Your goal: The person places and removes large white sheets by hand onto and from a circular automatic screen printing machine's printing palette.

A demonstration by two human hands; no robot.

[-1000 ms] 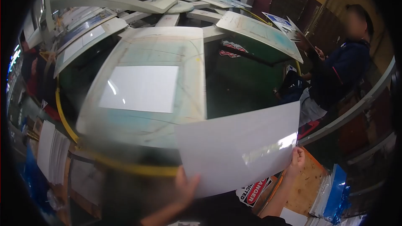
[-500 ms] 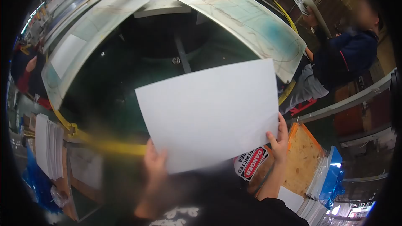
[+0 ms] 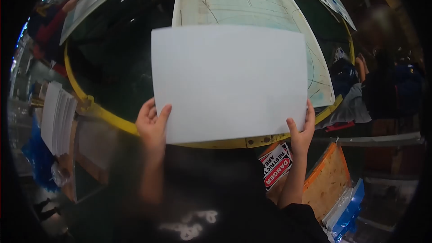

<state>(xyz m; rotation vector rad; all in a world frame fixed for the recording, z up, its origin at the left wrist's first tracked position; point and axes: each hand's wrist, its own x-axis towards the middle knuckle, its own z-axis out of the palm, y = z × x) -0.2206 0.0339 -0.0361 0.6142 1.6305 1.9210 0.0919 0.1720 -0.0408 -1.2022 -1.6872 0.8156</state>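
Near the chest, over the yellow rail (image 3: 216,143): white sheet (image 3: 229,83) held flat by its near corners, left hand (image 3: 152,128) and right hand (image 3: 302,132) pinched on it, squared toward the far pallet board (image 3: 238,4).

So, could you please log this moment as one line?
left hand: holds white sheet | right hand: holds sheet | platen: behind sheet | danger sign: below

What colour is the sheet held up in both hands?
Plain white and blank, seen in the head view: the sheet is held by left hand and right hand.
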